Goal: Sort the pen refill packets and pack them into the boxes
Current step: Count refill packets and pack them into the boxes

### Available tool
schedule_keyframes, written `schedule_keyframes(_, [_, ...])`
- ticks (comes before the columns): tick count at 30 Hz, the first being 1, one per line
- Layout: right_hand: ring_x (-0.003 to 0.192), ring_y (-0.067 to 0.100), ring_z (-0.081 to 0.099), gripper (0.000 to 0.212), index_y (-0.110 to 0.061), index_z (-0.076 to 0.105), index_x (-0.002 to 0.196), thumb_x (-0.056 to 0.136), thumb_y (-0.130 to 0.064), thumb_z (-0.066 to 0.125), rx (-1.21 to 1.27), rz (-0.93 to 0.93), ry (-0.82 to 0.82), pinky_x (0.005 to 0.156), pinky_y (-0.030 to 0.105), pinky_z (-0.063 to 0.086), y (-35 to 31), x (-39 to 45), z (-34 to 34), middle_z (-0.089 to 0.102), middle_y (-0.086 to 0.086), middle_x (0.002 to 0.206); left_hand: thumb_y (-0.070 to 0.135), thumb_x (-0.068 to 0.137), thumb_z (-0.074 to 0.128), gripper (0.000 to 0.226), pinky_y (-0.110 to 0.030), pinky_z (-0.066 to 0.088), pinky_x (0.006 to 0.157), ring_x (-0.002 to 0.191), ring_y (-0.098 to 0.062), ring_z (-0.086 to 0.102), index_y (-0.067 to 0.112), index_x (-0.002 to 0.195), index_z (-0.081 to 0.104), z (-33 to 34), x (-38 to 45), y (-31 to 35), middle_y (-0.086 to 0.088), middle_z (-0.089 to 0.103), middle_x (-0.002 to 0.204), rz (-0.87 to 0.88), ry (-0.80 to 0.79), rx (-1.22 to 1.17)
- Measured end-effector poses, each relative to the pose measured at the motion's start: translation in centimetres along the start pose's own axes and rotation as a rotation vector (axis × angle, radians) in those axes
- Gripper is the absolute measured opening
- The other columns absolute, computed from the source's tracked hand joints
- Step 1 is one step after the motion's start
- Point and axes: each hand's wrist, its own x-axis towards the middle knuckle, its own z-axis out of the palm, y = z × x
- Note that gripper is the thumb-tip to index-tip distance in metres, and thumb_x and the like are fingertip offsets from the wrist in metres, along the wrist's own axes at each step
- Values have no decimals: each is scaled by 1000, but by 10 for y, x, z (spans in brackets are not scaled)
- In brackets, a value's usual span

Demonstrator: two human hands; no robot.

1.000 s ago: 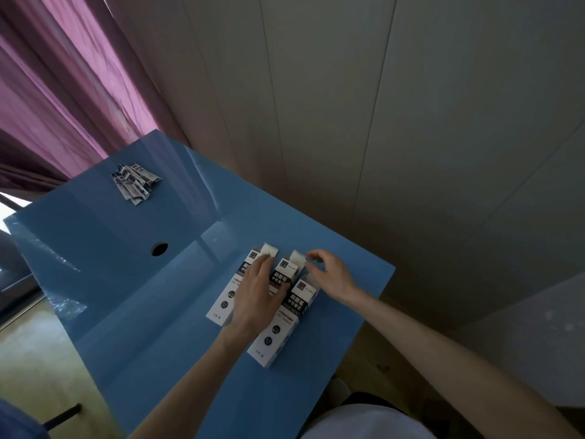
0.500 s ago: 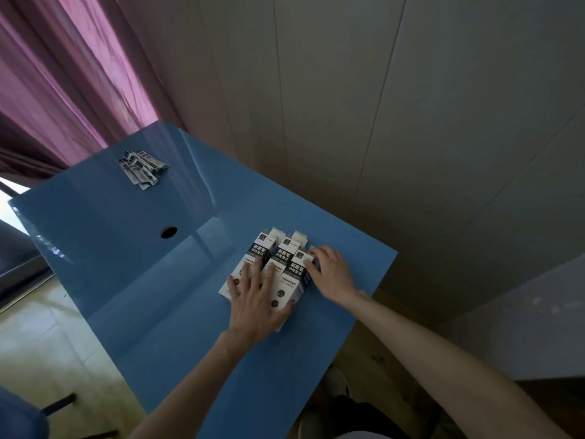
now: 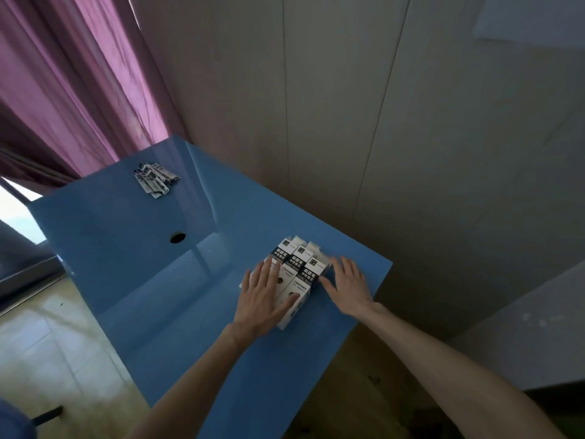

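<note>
- I see three black-and-white refill boxes (image 3: 296,274) lying side by side, touching, right of the frame's centre on the blue table (image 3: 133,267).
- My left hand (image 3: 264,299) lies flat across the left and middle boxes, fingers straight and spread, gripping nothing.
- My right hand (image 3: 346,285) rests beside the right box with its fingers straight; the thumb touches the box's side.
- The pile of refill packets (image 3: 155,179) sits in the upper left, well apart from the boxes.
- A round hole (image 3: 177,237) in the table lies between the pile and the boxes.

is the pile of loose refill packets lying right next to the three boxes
No, the loose packets lie at the far corner of the blue table, well apart from the boxes.
</note>
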Motion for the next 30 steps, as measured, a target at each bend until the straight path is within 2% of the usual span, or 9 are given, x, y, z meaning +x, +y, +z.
schedule_keyframes(4, [158,31,5,77,-11,10,163,105,-59,29,-22,-7,21,127,47,13,-1,3,-12,10,13,171,81,94,14,92,-43,-7,128,158,-21,-7,22,164,9,-16,-19,-20,-3,-7,172,-114,-4,-35])
schedule_keyframes(10, [158,30,3,74,-11,9,163,106,-54,32,-102,-184,71,127,45,6,-44,22,-21,8,12,170,90,72,-20,120,-44,-7,127,159,-25,-4,18,164,12,-50,-56,-80,-9,-5,172,-297,-54,137])
schedule_keyframes(14, [158,31,-1,73,-11,11,162,106,-51,35,-153,-296,25,127,48,6,-103,15,-12,8,12,170,80,73,-13,114,-46,-1,128,159,-27,1,17,164,10,-84,-88,-118,-10,-1,172,-410,-77,211])
schedule_keyframes(16, [158,32,-3,73,-11,9,163,107,-52,32,-208,-354,-9,127,48,4,-133,14,-3,7,13,171,80,73,-10,113,-45,5,128,157,-28,10,17,164,13,-97,-97,-134,-9,8,171,-450,-52,207])
schedule_keyframes(20, [158,31,-7,75,-11,8,163,106,-53,33,-242,-408,-47,128,49,4,-195,20,20,4,12,171,81,85,3,100,-46,12,127,154,-28,20,18,162,17,-116,-110,-170,-8,19,169,-429,-41,220])
schedule_keyframes(25, [158,27,-10,75,-10,9,163,107,-53,32,-295,-402,-61,127,51,5,-282,33,48,6,9,171,88,73,-15,118,-47,18,124,152,-28,24,18,159,24,-143,-116,-239,-8,25,167,-322,-44,291])
schedule_keyframes(30, [158,34,-2,79,-7,6,162,106,-51,38,-307,-271,-108,126,50,9,-368,50,72,12,15,169,80,76,-5,109,-46,23,121,150,-32,29,17,159,26,-179,-113,-323,-12,23,166,-237,-58,308])
